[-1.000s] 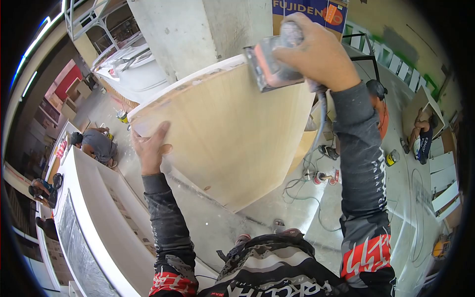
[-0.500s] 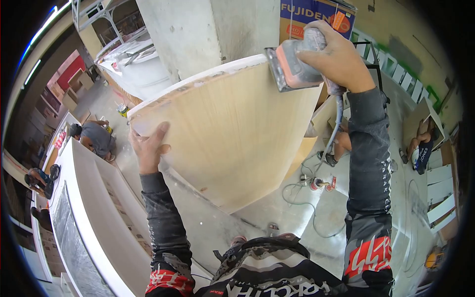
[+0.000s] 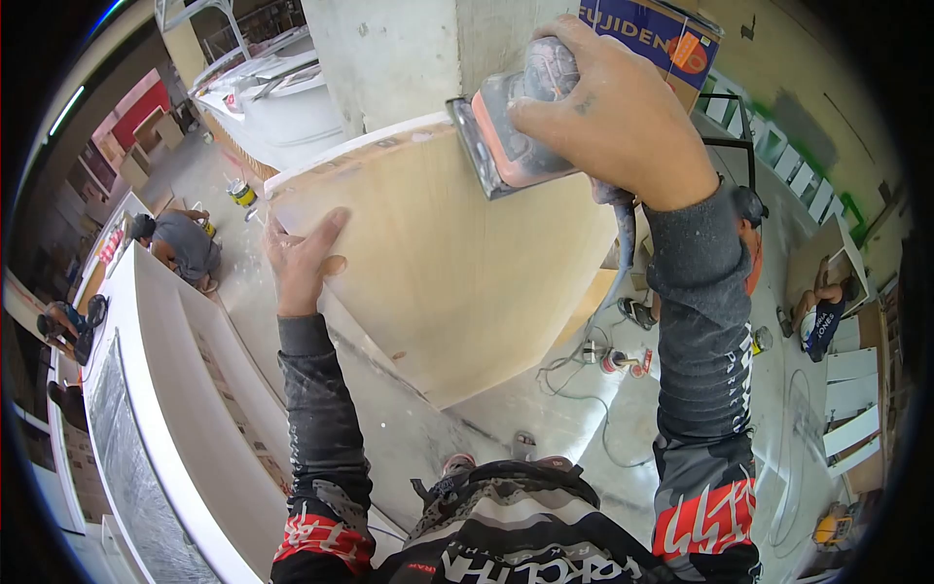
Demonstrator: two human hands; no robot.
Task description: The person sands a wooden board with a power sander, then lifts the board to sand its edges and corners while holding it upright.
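Note:
My right hand [image 3: 628, 122] is wrapped round the grip of an orange-and-black electric sander [image 3: 501, 146], its flat pad against the upper edge of a pale plywood panel [image 3: 438, 263]. A cord hangs down from the back of the sander. On the panel's left corner, my left hand [image 3: 304, 258] holds the edge, with the thumb on the broad face and the other fingers partly hidden behind it. The panel is curved along its top, where a whitish strip runs, and it tapers toward the bottom. What supports it underneath cannot be seen.
A concrete pillar [image 3: 389, 58] rises just behind the panel. A long white curved cabinet [image 3: 185, 389] stands at left. The grey cord [image 3: 574, 375] and a can [image 3: 613, 362] lie on the floor at right. Several people work nearby, one crouching [image 3: 185, 248] at left.
The sander and my right hand have moved left along the panel's top edge and nearer to me. My left hand keeps its hold on the corner. The view has shifted slightly.

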